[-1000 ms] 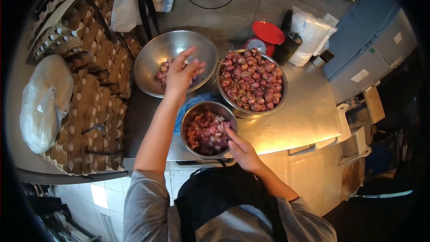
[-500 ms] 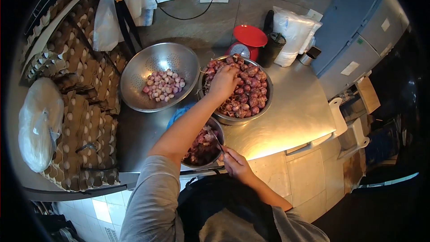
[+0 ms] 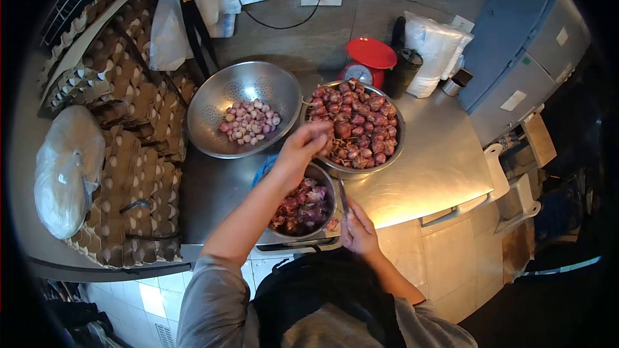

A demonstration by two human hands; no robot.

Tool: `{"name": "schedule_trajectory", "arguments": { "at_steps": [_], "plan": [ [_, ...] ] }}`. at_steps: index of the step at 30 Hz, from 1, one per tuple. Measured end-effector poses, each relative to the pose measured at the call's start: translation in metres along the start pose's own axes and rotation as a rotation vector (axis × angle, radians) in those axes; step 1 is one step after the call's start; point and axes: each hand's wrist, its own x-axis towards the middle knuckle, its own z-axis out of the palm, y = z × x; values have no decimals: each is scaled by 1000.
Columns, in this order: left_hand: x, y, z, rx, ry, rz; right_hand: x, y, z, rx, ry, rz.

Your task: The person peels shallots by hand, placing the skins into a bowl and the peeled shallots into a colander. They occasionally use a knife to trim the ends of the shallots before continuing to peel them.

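Red shallots (image 3: 361, 122), head view, lie just beyond the left grip (image 3: 300, 152), curled but too blurred to tell if pinching anything; right grip (image 3: 361, 232) clasps a knife (image 3: 343, 194), edge best angled away from the left.

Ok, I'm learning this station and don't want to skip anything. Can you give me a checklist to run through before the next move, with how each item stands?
1. Knife held in the right hand: ok, pointing away from the body.
2. Left hand apart from the knife: ok, a gap shows between them.
3. A bulb in the left hand: cannot tell, its fingertips are blurred.
4. Red bulbs within reach: ok, their large bowl is beside the left hand.
5. Room in the colander: ok, pale bulbs cover only its lower part.
6. Clear view into the small bowl of skins: not ok, the left arm covers part.
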Motion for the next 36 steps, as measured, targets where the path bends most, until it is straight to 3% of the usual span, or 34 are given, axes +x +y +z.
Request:
{"name": "schedule_trajectory", "arguments": {
  "at_steps": [2, 5, 9, 19, 22, 25, 33, 36],
  "plan": [
    [-45, 6, -3, -133, 98, -146, 4, -10, 6, 53, -78, -53],
    [-93, 2, -6, -274, 137, -184, 14, -2, 17, -236, -121, -168],
    [-125, 2, 1, -360, 297, -84, 17, -7, 33, -583, -201, -352],
    [-146, -7, 5, -397, 446, 46, 16, -25, 30, -739, -357, -328],
    [-146, -9, 11, -332, 432, 76, 17, -35, 26, -765, -380, -255],
    [-142, -17, 20, -251, 418, 146, 22, -34, 23, -685, -379, -386],
    [-131, -30, 53, -104, 544, 241, 33, -36, 9, -435, -313, -151],
    [-125, -27, 58, -211, 548, 206, 42, -31, 0, -358, -316, -118]
  ]
}}
